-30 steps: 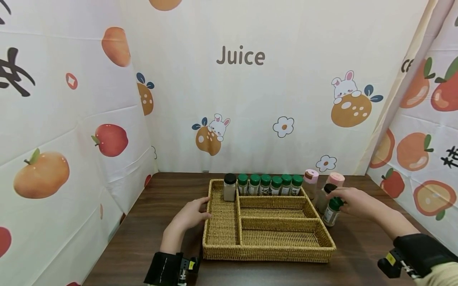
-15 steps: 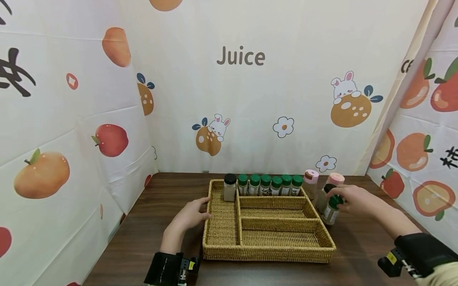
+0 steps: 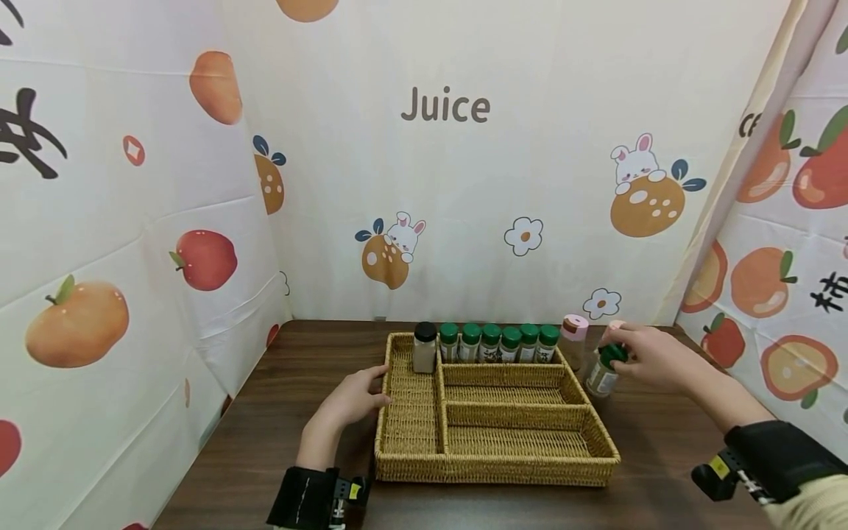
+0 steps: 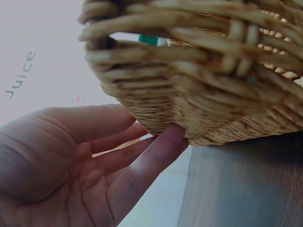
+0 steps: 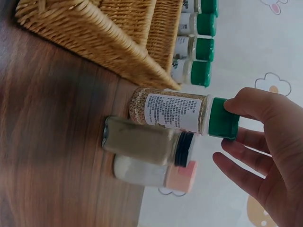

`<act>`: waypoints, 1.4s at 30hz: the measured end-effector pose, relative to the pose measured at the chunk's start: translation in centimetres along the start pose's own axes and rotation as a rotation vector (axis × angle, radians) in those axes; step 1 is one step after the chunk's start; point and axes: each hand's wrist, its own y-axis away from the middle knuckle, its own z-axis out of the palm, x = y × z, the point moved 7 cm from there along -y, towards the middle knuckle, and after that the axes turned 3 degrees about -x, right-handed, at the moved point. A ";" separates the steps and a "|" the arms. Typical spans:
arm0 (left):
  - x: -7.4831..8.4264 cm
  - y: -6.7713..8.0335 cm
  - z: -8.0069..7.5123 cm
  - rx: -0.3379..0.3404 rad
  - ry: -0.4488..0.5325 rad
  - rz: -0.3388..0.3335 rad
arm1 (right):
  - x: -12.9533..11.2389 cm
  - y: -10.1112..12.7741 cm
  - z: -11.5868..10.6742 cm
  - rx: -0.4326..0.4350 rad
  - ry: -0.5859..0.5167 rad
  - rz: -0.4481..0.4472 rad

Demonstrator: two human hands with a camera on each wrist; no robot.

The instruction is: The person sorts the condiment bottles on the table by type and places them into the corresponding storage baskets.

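Observation:
My right hand (image 3: 656, 361) pinches the green cap of a spice jar (image 3: 601, 377) between thumb and fingers, just right of the wicker basket (image 3: 500, 470). Brown, grainy contents and a white label show on this jar (image 5: 173, 111) in the right wrist view. It stands upright close to the basket's outer wall. At the basket's left side is my left hand (image 3: 352, 401), its fingertips (image 4: 173, 137) against the woven outer wall, fingers extended and only slightly bent. A black-lidded jar (image 3: 425, 350) stands in the left compartment, and several green-capped jars (image 3: 490, 342) line the back compartment.
Beside the held jar are another black-lidded jar (image 5: 142, 142) and a pink-lidded jar (image 5: 147, 171), mostly hidden by my right hand in the head view. A second pink-lidded jar (image 3: 573, 340) stands behind the basket's right corner. Fruit-printed cloth (image 3: 464, 184) encloses the dark wooden table (image 3: 265, 456).
My right hand has moved back and to the left, taking the green-capped spice jar with it toward the basket's wall. The left hand and basket have stayed in place.

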 end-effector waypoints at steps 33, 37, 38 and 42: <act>-0.1 -0.1 0.1 -0.011 0.009 -0.004 | -9.0 -6.5 -1.3 0.051 -0.061 -0.072; 0.0 -0.1 0.2 -0.024 0.024 0.001 | -9.8 -7.3 -0.9 0.046 -0.083 -0.076; 0.0 -0.1 0.2 -0.026 0.026 0.003 | -10.0 -7.5 -0.8 0.046 -0.084 -0.077; 0.1 -0.1 0.2 -0.021 0.015 0.006 | -10.7 -8.2 -0.5 0.052 -0.083 -0.086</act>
